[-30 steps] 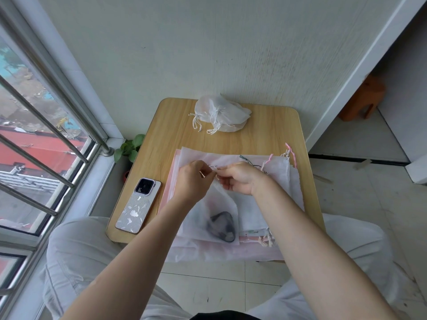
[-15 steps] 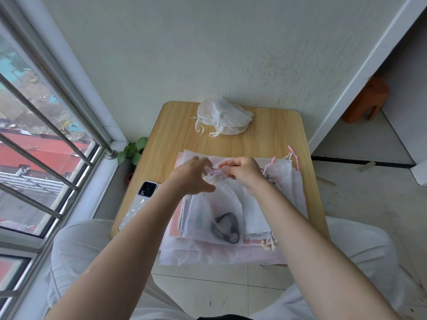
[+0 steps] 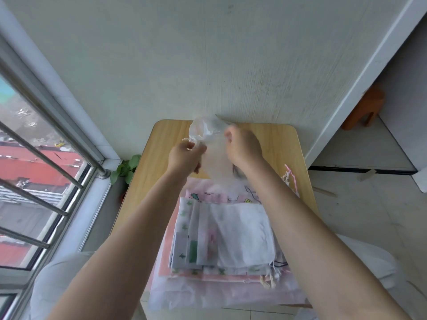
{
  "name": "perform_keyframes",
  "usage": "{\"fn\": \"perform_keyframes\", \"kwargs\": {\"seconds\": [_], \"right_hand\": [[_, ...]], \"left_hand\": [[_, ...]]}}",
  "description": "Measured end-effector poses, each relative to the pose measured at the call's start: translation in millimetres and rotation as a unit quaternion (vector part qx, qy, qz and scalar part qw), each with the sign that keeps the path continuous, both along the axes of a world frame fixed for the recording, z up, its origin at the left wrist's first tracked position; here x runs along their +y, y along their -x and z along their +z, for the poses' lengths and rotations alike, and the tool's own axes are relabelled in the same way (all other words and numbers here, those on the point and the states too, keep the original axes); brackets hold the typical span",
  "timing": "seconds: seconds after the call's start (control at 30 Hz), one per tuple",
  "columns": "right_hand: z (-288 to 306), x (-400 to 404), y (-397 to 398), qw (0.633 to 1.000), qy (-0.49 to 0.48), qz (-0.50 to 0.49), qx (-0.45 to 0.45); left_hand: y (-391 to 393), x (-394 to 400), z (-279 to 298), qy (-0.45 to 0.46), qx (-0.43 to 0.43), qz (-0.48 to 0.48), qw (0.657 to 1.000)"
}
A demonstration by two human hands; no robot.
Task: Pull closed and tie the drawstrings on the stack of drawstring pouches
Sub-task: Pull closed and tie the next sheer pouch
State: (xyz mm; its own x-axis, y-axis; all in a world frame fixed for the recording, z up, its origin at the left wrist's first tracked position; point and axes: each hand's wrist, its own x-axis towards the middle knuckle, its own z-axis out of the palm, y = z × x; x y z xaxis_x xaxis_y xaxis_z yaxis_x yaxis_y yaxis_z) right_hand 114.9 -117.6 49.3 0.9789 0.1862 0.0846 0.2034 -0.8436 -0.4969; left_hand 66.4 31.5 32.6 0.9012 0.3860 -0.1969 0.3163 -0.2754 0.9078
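Left hand grips one sheer white pouch by its side, fingers curled round the fabric. Right hand is at the pouch's other side, fingers curled, but blur hides exactly what it pinches. Pouch is held up over the far end of the one wooden table, motion-blurred. One stack of flat pouches lies nearer; layers overlap, count unclear. One pile of finished pouches behind, mostly hidden. One plant by the window.
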Motion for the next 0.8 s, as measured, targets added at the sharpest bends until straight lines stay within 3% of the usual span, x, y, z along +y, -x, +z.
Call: {"fn": "perform_keyframes", "kwargs": {"seconds": [0.1,0.2,0.3,0.37,0.47,0.53,0.67,0.8], "right_hand": [[14,15,-18,0.996,-0.047,0.064,-0.042],[0,11,-23,0.997,-0.036,0.065,-0.004],[-20,-1,-15,0.997,-0.02,0.05,0.057],[-31,-8,-7,0.992,0.026,0.05,0.115],[-41,-17,14,0.956,0.15,0.084,0.239],[-44,-22,28,0.933,0.213,0.093,0.274],[-55,-33,49,0.925,0.253,0.077,0.273],[-55,-44,61,0.937,0.255,0.08,0.224]], "left_hand": [[-21,1,5,0.115,0.018,0.049,0.992],[-27,1,-11,0.096,0.102,0.014,0.99],[-19,-2,-30,0.002,0.132,-0.013,0.991],[-9,-8,-43,-0.112,0.132,-0.092,0.981],[15,-26,-63,-0.263,0.162,-0.295,0.904],[29,-34,-79,-0.343,0.17,-0.357,0.852],[43,-45,-90,-0.418,0.125,-0.334,0.835],[47,-47,-83,-0.433,0.083,-0.287,0.851]]}}
